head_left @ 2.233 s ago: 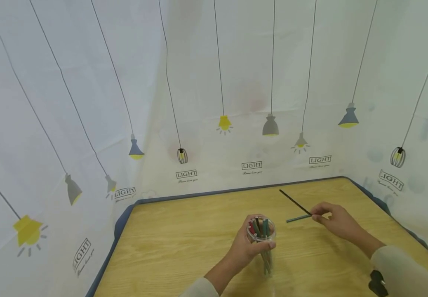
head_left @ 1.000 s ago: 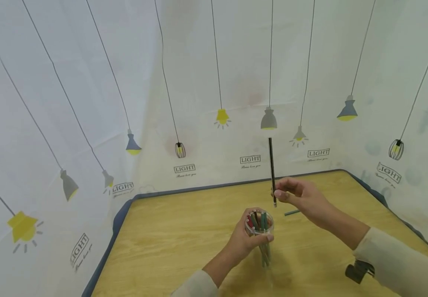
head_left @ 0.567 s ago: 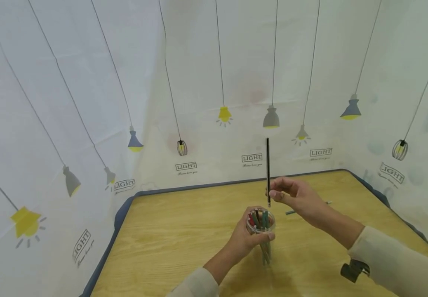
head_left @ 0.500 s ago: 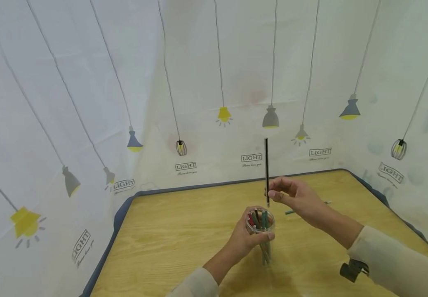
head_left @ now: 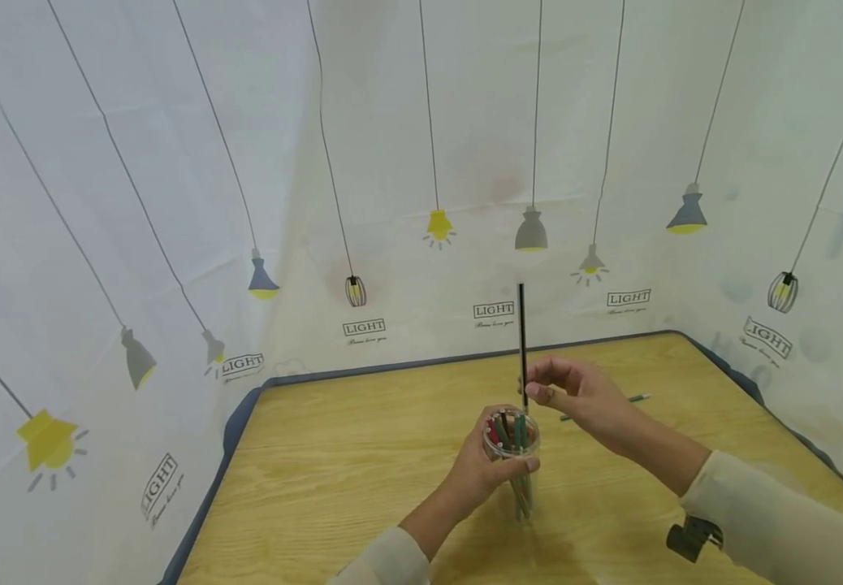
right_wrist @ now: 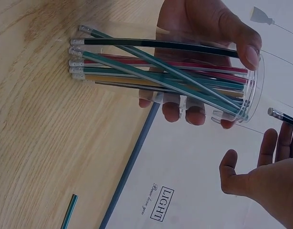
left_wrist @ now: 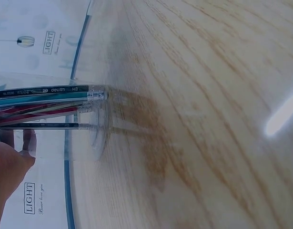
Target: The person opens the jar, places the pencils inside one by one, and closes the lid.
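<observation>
My left hand point(head_left: 480, 475) grips a clear plastic jar point(head_left: 529, 491) round its upper part, thumb near the rim. Inside stand several pencils point(right_wrist: 141, 71), green, red, black and yellowish, with their eraser ends at the bottom. Between the thumb and fingers of my right hand point(head_left: 588, 400) is a black pencil point(head_left: 522, 333), pinched near its lower end. It points almost straight up, eraser end down, right at the far side of the jar's mouth. In the right wrist view its silver-banded eraser end point(right_wrist: 276, 113) shows just off the rim.
A green pencil point(head_left: 639, 398) lies on the wooden table point(head_left: 334, 471) behind my right hand, partly hidden by it. White sheets printed with hanging lamps point(head_left: 392, 162) enclose the table along its blue edge point(head_left: 407, 371).
My right hand has brought the black pencil leftward from beside the green pencil, turned it upright over the jar, and lowered it slightly. My left hand keeps its hold on the jar.
</observation>
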The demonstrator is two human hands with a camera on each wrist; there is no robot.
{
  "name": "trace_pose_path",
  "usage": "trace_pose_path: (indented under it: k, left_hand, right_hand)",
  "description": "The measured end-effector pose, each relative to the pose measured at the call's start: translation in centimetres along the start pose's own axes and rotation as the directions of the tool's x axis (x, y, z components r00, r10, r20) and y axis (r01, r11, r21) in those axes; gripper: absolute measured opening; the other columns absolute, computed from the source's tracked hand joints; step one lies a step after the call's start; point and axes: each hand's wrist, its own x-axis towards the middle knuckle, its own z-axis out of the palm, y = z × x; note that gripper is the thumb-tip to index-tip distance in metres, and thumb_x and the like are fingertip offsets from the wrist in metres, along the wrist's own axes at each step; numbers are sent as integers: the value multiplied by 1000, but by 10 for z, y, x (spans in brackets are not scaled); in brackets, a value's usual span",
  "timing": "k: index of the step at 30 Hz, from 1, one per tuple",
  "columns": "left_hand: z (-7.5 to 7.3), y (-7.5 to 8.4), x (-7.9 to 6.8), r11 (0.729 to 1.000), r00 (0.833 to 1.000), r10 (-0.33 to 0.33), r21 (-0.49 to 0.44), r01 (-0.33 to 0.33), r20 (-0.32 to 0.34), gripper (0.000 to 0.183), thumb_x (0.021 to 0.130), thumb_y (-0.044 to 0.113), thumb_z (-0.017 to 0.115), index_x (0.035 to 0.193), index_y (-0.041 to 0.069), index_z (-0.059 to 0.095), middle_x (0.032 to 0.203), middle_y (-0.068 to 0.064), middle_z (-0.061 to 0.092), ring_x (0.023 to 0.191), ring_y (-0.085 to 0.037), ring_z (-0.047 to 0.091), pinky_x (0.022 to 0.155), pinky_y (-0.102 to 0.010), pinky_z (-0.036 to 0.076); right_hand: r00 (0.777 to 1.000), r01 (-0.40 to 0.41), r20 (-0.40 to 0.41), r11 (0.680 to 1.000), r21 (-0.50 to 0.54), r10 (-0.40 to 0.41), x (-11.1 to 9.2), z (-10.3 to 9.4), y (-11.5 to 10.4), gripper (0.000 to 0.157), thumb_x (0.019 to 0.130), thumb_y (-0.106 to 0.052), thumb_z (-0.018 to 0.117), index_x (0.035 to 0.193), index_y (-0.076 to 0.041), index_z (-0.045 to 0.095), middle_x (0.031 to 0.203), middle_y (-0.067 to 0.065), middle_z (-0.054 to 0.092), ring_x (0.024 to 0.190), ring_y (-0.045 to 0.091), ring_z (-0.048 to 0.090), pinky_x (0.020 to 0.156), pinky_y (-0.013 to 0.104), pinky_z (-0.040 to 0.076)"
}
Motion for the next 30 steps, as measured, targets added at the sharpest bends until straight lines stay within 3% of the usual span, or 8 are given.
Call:
trace_pose_path:
  k: [13,20,25,30]
  left_hand:
    - [0,-2,1,1000,1000,14,-14,-14,14,69,95,16,83,153,23,47,138,4,65,126,-16,66,112,-33,56]
    - [1,-3,1,999,1000,3,-35,-3,17,68,95,15,83,152,22,47,139,2,64,127,-15,66,109,-30,57]
    - [1,-3,1,999,1000,13,-32,-13,9,69,94,15,84,152,22,47,137,3,65,124,-14,67,105,-27,58]
    - [1,-3,1,999,1000,17,-47,-16,12,69,94,14,83,152,22,47,138,2,65,125,-15,66,106,-27,58]
  right_hand:
    - [999,24,23,999,26,-24,-1,-3,8,26,111,-16,66,129,3,68,124,1,73,120,8,69,104,26,56]
    - [1000,-6,10,989,147,4,-3,-17,22,26,113,-14,61,136,-3,66,128,-11,74,125,6,69,103,21,57]
    - [1000,-5,14,986,164,3,-5,-20,21,25,113,-15,61,136,-8,66,130,-11,73,126,6,68,104,22,57]
    - [1000,-9,11,988,156,7,-6,-19,20,27,112,-15,63,136,-4,65,130,-9,73,125,5,69,104,22,57]
